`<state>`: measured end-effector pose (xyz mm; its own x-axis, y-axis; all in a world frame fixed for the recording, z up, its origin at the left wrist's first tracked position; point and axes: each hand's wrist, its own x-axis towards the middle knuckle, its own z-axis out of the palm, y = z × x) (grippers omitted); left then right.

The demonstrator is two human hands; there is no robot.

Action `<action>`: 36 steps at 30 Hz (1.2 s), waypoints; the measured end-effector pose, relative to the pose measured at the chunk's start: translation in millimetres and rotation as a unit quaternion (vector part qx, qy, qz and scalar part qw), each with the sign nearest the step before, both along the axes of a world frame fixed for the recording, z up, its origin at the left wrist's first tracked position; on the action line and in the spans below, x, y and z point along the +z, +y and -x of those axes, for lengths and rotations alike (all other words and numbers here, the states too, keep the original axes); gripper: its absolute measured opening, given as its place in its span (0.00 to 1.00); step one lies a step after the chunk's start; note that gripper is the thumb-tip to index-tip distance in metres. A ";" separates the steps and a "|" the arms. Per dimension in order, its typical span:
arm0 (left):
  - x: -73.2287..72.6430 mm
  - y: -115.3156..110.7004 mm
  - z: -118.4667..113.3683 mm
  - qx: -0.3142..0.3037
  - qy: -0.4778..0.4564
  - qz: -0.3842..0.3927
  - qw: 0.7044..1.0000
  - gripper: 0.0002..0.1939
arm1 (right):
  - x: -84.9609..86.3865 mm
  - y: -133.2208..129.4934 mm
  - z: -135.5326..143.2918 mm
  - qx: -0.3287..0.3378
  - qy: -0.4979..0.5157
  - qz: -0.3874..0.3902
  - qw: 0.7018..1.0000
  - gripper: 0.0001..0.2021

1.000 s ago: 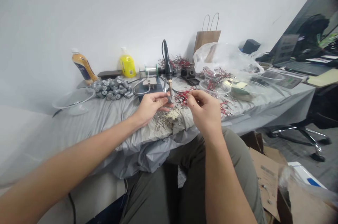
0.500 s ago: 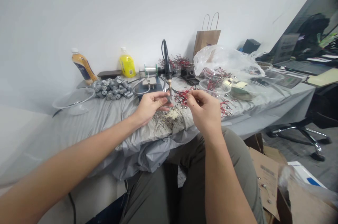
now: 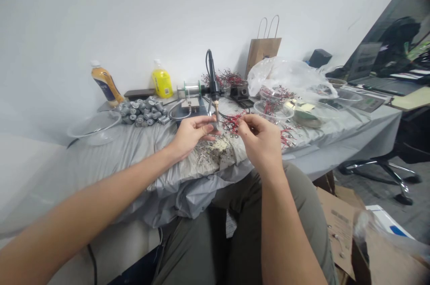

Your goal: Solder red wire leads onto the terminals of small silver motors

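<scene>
A black soldering iron [image 3: 213, 80] is held upright with its tip pointing down. Just below and left of that tip is my left hand [image 3: 195, 135], its thumb and fingers curled around a small grey cylinder [image 3: 213, 127], mostly covered by the fingers. My right hand [image 3: 260, 137] is closed in a pinch to the right of the tip; what sits between its fingertips is too small to make out. Beside it on the table lie red wire leads [image 3: 233, 123] with small metal ends. Under both hands is a patch of solder scraps [image 3: 217, 151].
Grey cylinders [image 3: 144, 112] are piled at left beside a clear plastic bowl [image 3: 96, 124]. A solder spool [image 3: 192, 90] stands behind the iron. Clear tubs [image 3: 273, 110] with red leads and a plastic bag [image 3: 289, 74] occupy the right. Cardboard boxes [image 3: 339, 222] sit on the floor.
</scene>
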<state>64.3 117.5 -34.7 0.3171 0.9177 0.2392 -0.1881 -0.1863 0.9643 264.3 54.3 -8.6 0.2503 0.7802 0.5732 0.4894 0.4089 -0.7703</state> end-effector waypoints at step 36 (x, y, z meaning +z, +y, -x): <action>-0.9 0.8 3.2 -0.003 -0.015 -0.001 1.000 0.21 | -0.1 -0.5 4.1 0.016 -0.045 -0.007 0.999 0.08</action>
<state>61.1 118.3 -35.6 0.3153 0.9155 0.2499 -0.2175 -0.1866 0.9581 260.2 53.9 -8.6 0.1725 0.7790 0.6028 0.5433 0.4352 -0.7179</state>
